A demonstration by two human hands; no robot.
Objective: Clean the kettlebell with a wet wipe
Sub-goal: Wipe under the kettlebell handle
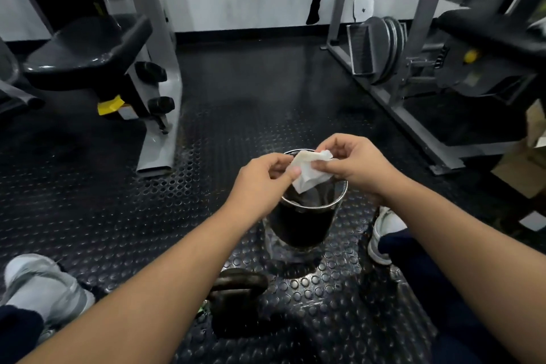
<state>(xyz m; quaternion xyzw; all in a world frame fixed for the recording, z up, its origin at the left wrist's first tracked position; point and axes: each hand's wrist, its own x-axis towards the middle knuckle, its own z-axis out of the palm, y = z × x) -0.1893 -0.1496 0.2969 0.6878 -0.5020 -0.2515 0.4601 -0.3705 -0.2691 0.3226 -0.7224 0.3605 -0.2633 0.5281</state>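
Head view shows no brand, label or writing that can be read on anything. Both hands meet over a round bin point(307, 216) with a metal rim and a dark liner. The left hand point(260, 183) pinches the left edge of a white wet wipe point(310, 173) between thumb and fingers, and the right hand point(357, 165) pinches its right edge the same way; the wipe is crumpled and hangs just above the bin's opening. The kettlebell point(236, 289) sits on the black studded rubber floor point(118, 216) close to the person, between the forearms and near the bin, with its handle partly hidden under the left forearm. A white shoe point(44, 284) shows at the lower left and another point(384, 233) beside the bin on the right. A grey-framed machine with a black seat point(88, 50) stands at the left, and a rack with weight plates point(384, 47) at the right.
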